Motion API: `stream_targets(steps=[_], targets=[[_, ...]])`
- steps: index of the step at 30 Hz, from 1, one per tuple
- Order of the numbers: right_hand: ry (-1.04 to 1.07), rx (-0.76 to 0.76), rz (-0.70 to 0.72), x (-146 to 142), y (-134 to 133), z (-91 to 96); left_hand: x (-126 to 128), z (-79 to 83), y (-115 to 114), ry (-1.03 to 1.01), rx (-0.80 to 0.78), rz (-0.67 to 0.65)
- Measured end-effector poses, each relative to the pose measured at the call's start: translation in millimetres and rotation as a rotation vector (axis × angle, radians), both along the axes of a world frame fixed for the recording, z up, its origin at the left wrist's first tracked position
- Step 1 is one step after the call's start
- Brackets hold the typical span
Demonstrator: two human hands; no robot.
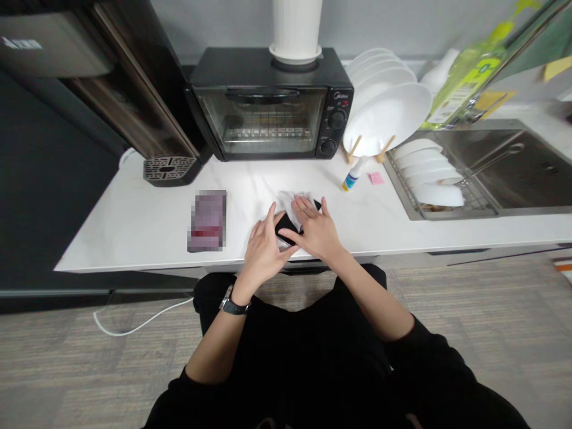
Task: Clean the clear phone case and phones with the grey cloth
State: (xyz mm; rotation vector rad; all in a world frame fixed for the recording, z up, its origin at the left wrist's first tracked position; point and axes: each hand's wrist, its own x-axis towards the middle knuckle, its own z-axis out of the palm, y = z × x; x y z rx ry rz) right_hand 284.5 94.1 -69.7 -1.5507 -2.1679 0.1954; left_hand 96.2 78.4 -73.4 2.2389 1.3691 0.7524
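Observation:
A flat black object (288, 225), much like a phone, lies on the white countertop (134, 226) with a white cloth or tissue (292, 202) over its far end. My left hand (263, 247), with a dark watch on the wrist, steadies the black object from the left, fingers stretched along its edge. My right hand (315, 229) lies flat on top, fingers pressing the white cloth against the object. Most of the object is hidden under both hands.
A blurred flat item (208, 220) lies left of my hands. A black toaster oven (268, 104) stands behind, a coffee machine (147, 107) at its left. A small spray bottle (353, 176), pink note (376, 177), plate rack (384, 113) and sink (504, 167) are to the right.

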Motion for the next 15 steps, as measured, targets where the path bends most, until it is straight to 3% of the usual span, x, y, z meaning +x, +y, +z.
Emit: stream_targets(steps=[5,9,12,15], targets=[[0.02,-0.023,0.184,-19.0,-45.4,2.8,-1.2,-7.4,3.3,-0.038,-0.001,0.016],[0.028,-0.034,0.2,-3.3,-70.4,0.9,0.5,-5.4,3.1,-0.097,-0.013,0.016],[-0.002,-0.02,0.11,17.5,-65.2,-2.4,1.8,-1.9,2.3,-0.097,-0.041,0.024],[-0.014,-0.006,-0.001,31.5,-42.7,-4.8,2.1,-0.2,2.5,-0.097,-0.037,0.013]])
